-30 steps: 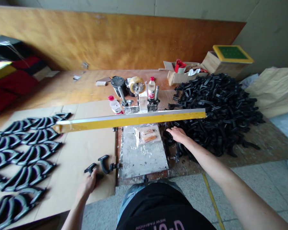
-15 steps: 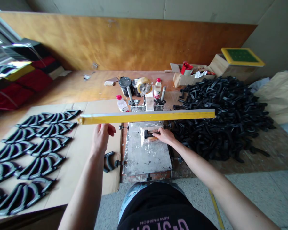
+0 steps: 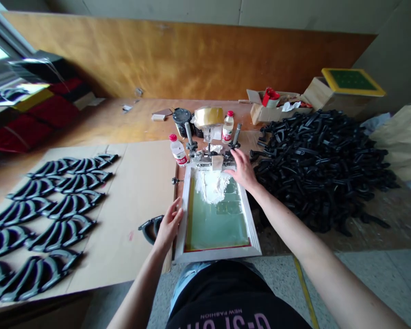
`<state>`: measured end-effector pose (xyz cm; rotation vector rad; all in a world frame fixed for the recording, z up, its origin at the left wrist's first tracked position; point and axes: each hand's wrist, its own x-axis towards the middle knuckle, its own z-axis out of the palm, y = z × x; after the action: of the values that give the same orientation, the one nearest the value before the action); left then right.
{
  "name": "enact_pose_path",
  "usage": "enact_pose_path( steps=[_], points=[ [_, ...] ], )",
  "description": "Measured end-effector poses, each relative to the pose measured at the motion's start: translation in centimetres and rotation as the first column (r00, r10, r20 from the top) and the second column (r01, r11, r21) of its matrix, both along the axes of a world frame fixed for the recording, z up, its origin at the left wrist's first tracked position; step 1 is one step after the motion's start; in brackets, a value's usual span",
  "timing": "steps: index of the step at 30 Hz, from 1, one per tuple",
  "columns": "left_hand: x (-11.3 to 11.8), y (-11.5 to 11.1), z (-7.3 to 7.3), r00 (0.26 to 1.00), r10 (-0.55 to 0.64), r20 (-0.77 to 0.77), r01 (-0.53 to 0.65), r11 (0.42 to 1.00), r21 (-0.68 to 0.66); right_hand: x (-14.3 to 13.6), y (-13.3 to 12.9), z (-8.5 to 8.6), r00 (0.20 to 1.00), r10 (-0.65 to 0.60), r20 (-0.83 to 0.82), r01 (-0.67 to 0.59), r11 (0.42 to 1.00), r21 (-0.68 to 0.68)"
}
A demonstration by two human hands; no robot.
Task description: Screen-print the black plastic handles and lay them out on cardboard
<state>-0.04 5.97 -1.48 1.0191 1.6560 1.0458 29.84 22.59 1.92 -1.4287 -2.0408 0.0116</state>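
Observation:
A screen-printing frame (image 3: 255, 230) with green mesh lies flat in front of me, smeared with white ink (image 3: 210, 186) at its far end. My left hand (image 3: 168, 226) is beside the frame's left edge, fingers apart and holding nothing; whether it touches the edge I cannot tell. Over the far right corner, my right hand (image 3: 243, 170) is open, its fingers spread near the metal hinge clamp (image 3: 200, 157). A small beige block (image 3: 217, 162) stands at the clamp's middle. Left of the frame, a curved black handle (image 3: 147, 232) rests on cardboard, partly behind my left hand.
Rows of black handles (image 3: 63, 205) cover the cardboard (image 3: 133, 183) on the left. A big heap of black handles (image 3: 322, 169) lies right. Two bottles (image 3: 178, 151), a black tub (image 3: 182, 119) and a tape roll (image 3: 208, 116) stand behind the clamp. An open carton (image 3: 260, 112) sits farther back.
The frame has swung down from raised to flat, covering the base plate and the black handle on it. My left hand has come lower; my right hand has left that handle and moved toward the clamp.

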Motion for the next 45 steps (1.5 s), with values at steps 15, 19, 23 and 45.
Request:
enact_pose_path(
  steps=[15, 19, 23, 45],
  points=[
    [-0.3, 0.6, -4.1, 0.999, -0.029, -0.035, 0.028, 0.999, -0.033, -3.8, -4.5, -0.5, 0.687, 0.665, 0.293, -0.615, 0.747, -0.253],
    [-0.1, 0.5, -3.7, 1.0, -0.026, -0.017, 0.025, 0.999, -0.042, -4.3, -4.5, -1.6, 0.799, 0.555, 0.231, -0.544, 0.831, -0.117],
    [0.0, 0.4, -3.0, 1.0, -0.028, 0.001, 0.028, 0.999, -0.045, -4.0, -5.4, -2.7, 0.741, 0.638, 0.212, -0.634, 0.768, -0.092],
    [5.7, 4.8, 7.4, 0.839, 0.047, 0.542, -0.188, 0.96, 0.208, -0.7, -4.2, -6.0, 0.98, 0.195, 0.034, -0.174, 0.933, -0.316]
  ],
)
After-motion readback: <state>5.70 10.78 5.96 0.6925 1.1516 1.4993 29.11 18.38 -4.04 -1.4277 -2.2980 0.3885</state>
